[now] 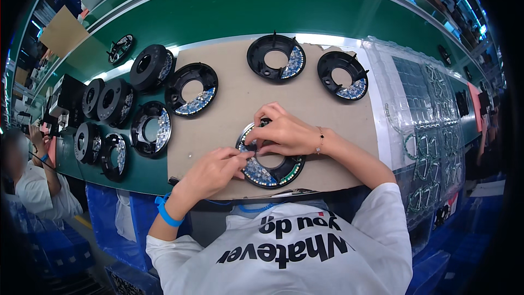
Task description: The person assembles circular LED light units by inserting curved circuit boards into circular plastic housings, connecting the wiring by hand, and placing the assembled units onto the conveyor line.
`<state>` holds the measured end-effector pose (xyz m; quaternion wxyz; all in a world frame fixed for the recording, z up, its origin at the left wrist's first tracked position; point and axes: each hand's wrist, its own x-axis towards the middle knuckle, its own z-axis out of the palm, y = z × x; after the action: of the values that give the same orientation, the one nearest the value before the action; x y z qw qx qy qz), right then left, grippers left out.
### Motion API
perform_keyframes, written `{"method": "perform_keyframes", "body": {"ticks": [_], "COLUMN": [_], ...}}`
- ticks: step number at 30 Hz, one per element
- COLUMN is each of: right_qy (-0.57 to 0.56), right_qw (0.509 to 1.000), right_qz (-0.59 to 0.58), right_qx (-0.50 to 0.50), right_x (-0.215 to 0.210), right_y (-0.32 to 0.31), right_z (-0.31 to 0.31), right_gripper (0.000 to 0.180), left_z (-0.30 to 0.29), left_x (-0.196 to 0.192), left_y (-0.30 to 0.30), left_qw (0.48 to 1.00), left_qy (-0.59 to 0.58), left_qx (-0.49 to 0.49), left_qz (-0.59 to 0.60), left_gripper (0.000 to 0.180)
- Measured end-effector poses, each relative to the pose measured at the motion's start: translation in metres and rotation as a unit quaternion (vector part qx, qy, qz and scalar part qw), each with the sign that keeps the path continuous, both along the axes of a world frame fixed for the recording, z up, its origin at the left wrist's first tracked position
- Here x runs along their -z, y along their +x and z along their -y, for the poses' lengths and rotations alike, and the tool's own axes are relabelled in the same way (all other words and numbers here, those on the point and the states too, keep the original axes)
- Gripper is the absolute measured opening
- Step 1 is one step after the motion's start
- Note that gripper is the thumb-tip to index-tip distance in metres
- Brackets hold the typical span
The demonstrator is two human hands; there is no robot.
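Note:
A black ring-shaped housing (pixel 283 177) lies on the cardboard close to my body. A curved strip of small lights (pixel 298 170) follows its rim, and a blue-and-silver speckled section (pixel 256 173) fills part of the ring. My left hand (pixel 214 170), with a blue strap at the wrist, grips the housing's left edge with bent fingers. From the right, my right hand (pixel 287 133) reaches over the ring, its fingers curled and thumb drawn in near the left fingertips. Whatever lies between those right fingers is hidden.
More black ring housings stand beyond, one at the far middle (pixel 252 61) and one at the far right (pixel 323 70). Several others crowd the green table (pixel 218 8) on the left. Clear plastic trays (pixel 401 104) with curved strips sit right of the cardboard (pixel 229 109). Another person (pixel 41 186) is at far left.

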<state>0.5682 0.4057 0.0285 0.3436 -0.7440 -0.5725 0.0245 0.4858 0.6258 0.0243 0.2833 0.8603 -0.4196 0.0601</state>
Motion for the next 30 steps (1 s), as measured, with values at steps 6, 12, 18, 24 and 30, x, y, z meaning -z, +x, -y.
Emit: {"method": "perform_keyframes", "body": {"ticks": [6, 12, 18, 24, 30], "right_qy": [-0.024, -0.044, -0.015, 0.003, -0.013], "right_qw": [0.999, 0.998, 1.0, 0.999, 1.0], "right_qz": [-0.021, -0.038, 0.002, 0.024, 0.013], "right_qx": [0.005, -0.015, -0.022, -0.029, -0.018], "right_x": [0.003, -0.002, -0.002, -0.002, -0.003], "right_y": [0.001, 0.003, 0.005, 0.007, 0.003], "right_z": [-0.002, -0.005, -0.005, -0.006, -0.004], "right_gripper": [0.026, 0.023, 0.024, 0.023, 0.018], "left_z": [-0.001, 0.0, 0.032, 0.046, 0.04], "left_x": [-0.001, 0.003, -0.002, 0.005, 0.014], "left_y": [-0.001, 0.0, -0.01, -0.007, -0.006], "left_qw": [0.994, 0.996, 0.921, 0.905, 0.847], "left_qy": [0.007, -0.074, -0.242, -0.233, -0.335], "left_qx": [-0.015, -0.002, -0.272, -0.318, -0.312], "left_qz": [-0.106, -0.045, -0.14, -0.162, -0.27], "left_gripper": [0.011, 0.024, 0.037, 0.044, 0.043]}}
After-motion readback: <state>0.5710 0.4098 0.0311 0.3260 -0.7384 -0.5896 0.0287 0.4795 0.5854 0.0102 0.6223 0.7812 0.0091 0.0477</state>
